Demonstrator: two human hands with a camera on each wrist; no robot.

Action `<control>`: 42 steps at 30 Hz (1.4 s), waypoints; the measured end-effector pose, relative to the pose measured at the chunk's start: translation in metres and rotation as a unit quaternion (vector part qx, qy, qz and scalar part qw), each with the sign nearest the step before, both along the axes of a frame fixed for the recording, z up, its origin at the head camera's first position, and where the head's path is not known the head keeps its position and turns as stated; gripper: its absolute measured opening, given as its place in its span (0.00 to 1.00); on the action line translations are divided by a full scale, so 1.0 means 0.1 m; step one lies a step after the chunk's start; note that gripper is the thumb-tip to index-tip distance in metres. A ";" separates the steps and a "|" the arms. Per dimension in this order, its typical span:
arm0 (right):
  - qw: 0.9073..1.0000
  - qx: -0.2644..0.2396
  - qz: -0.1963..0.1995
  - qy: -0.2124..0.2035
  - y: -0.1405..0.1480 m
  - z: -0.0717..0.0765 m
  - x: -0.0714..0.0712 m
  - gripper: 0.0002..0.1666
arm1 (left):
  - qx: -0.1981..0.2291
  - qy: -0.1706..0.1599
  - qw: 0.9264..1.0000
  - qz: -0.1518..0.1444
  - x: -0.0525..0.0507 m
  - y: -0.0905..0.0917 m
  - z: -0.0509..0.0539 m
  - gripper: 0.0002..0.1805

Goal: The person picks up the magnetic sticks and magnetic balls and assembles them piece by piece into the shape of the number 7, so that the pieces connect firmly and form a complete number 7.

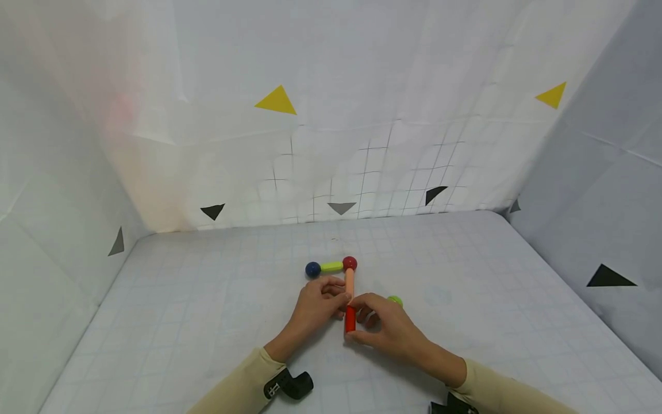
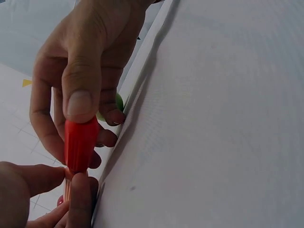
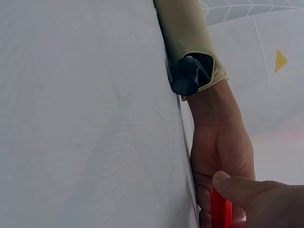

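In the head view my right hand (image 1: 389, 329) pinches a red rod (image 1: 350, 319) between thumb and fingertips, at its two ends. My left hand (image 1: 313, 306) holds the near end of an orange rod (image 1: 349, 280), whose far end meets a red ball (image 1: 349, 263). The red rod (image 2: 80, 145) stands in line with the orange rod (image 2: 68, 186) in the left wrist view, end to end; fingers partly hide the joint. From the red ball a yellow-green rod (image 1: 331, 267) runs left to a dark blue ball (image 1: 312, 269).
A green ball (image 1: 395, 300) lies just behind my right hand, partly hidden by it. White sheeting (image 1: 331, 69) with yellow and dark triangles walls the back and sides of the white gridded tabletop (image 1: 207, 299).
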State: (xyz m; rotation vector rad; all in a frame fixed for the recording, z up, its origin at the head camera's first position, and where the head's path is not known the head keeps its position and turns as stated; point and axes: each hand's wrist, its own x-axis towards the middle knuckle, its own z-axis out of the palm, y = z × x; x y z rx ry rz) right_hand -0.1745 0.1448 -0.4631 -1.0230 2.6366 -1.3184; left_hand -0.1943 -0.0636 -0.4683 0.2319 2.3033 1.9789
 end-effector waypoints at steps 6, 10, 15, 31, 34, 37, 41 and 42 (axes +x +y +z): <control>1.000 -0.013 0.003 0.009 0.00 -0.01 0.01 0.32 | -0.005 -0.003 1.000 -0.003 -0.01 0.00 0.00 0.16; 1.000 -0.020 0.004 0.019 0.00 -0.02 0.01 0.33 | 0.001 -0.008 1.000 -0.004 -0.01 0.00 0.00 0.16; 0.999 -0.029 0.009 0.014 0.00 -0.03 0.02 0.32 | 0.012 -0.012 1.000 -0.005 0.00 0.00 0.01 0.17; 0.980 -0.123 0.037 -0.155 -0.01 -0.02 0.03 0.30 | 0.019 -0.008 1.000 -0.005 -0.01 0.01 -0.01 0.17; 0.980 -0.129 0.032 -0.150 -0.01 -0.03 0.02 0.25 | 0.020 -0.010 1.000 -0.006 -0.01 0.01 -0.02 0.17; 0.980 -0.130 0.023 -0.151 -0.01 -0.04 0.01 0.21 | 0.019 -0.007 1.000 -0.007 0.00 0.00 -0.01 0.18; 0.981 -0.118 0.019 -0.151 0.00 -0.04 0.01 0.20 | 0.011 0.002 1.000 -0.007 0.02 0.00 0.01 0.18; 0.982 -0.113 0.019 -0.148 0.00 -0.04 0.01 0.20 | 0.010 0.004 1.000 -0.008 0.02 -0.01 0.00 0.17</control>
